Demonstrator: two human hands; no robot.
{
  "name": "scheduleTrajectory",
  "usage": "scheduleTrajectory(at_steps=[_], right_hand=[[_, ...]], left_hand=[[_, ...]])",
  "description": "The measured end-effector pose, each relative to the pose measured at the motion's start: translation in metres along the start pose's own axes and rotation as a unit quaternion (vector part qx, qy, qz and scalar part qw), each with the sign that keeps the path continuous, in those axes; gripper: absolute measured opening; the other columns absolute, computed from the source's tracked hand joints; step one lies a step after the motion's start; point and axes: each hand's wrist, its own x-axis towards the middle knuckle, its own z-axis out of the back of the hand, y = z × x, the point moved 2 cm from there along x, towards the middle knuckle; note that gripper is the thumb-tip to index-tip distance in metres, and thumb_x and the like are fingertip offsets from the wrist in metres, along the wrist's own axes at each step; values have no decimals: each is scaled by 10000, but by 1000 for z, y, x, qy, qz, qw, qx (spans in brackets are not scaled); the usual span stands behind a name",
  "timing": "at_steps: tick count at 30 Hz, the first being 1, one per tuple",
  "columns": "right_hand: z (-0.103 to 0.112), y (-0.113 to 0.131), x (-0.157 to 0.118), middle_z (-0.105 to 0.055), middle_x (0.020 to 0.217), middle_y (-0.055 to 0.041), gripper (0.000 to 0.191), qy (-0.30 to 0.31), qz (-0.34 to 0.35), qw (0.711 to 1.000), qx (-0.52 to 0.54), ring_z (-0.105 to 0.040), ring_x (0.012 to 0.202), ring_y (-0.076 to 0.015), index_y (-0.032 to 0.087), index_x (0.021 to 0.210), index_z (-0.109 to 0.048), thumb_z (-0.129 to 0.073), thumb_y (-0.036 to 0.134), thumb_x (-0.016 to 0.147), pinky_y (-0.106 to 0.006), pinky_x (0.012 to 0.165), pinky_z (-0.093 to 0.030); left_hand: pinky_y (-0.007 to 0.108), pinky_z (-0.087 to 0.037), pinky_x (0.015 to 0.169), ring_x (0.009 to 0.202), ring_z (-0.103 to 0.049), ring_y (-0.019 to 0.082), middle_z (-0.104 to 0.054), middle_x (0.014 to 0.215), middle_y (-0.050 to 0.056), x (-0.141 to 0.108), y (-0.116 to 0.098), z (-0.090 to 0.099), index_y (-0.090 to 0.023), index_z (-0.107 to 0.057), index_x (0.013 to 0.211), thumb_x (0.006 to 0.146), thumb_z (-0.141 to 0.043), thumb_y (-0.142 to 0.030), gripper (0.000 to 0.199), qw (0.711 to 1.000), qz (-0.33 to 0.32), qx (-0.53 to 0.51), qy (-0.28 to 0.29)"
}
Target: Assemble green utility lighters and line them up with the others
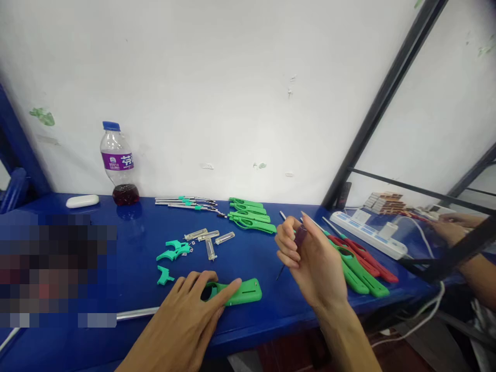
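Observation:
My left hand is closed on a green lighter lying on the blue table near its front edge; its metal tube points left. My right hand, raised to the right of it, has its fingers curled round the dark handle of a screwdriver, whose thin shaft slants down to the left. Behind my left hand lie turquoise triggers and several clear fuel tanks. Further back are green shell halves and thin metal rods with wires.
Green and red lighters lie beyond my right hand, beside a white power strip. A drink bottle and white case stand by the wall. Another person's hands show at the right, behind a dark metal frame.

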Motion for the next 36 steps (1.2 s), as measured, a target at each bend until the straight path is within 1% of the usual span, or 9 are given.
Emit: scheduleTrajectory(at_steps=[3,7,10,16,22,26,32,36], right_hand=[[-13,-7,8,-279,636,71,420,-7,-12,996,92,-98,528,-102,206,646,-448,-664,430,929,-215,426,-134],[-18,-25,12,-271,609,83,450,8,-24,991,128,-74,504,-85,202,624,-422,-692,417,913,-208,405,-103],[-16,-32,14,-277,602,85,448,11,-26,992,127,-80,496,-80,199,621,-430,-690,411,919,-206,402,-100],[-15,-38,19,-288,601,83,433,15,-16,993,119,-86,491,-77,193,623,-451,-671,409,927,-200,402,-95],[-17,-34,16,-291,602,81,437,23,-6,992,122,-96,488,-75,188,623,-475,-670,422,936,-202,405,-99],[-17,-32,14,-300,611,77,432,30,-9,992,121,-102,490,-74,185,628,-488,-674,425,935,-203,409,-97],[-20,-35,13,-282,607,80,451,52,-16,995,85,-106,488,-72,186,633,-477,-646,447,958,-204,415,-99],[-20,-36,12,-298,604,76,419,58,-18,996,66,-117,482,-73,189,642,-489,-608,429,965,-205,415,-104]], left_hand=[[497,-547,896,1078,-646,305,-641,1285,76,2,-1,3,-481,-405,1573,981,-434,-44,737,1000,-5,-9,30],[510,-533,904,1104,-623,320,-630,1291,95,3,0,3,-460,-446,1556,966,-432,-25,733,998,-6,-17,52],[514,-530,900,1103,-614,320,-626,1287,97,3,1,3,-463,-440,1557,985,-423,-40,712,998,-3,-23,53],[522,-536,895,1098,-609,324,-619,1277,106,3,-1,5,-442,-438,1567,1008,-404,-59,678,998,0,-30,57],[525,-545,884,1074,-610,319,-619,1258,104,5,-2,7,-450,-424,1577,1014,-405,-74,677,998,0,-27,52],[521,-550,872,1054,-612,314,-621,1248,104,7,-2,9,-444,-442,1570,1019,-394,-74,665,997,2,-33,69],[518,-541,867,1051,-608,316,-614,1244,100,8,-3,9,-454,-429,1575,1017,-392,-69,679,997,4,-38,65],[494,-534,856,1033,-604,307,-613,1230,91,7,-4,10,-471,-415,1578,1019,-399,-70,688,997,4,-40,63]])
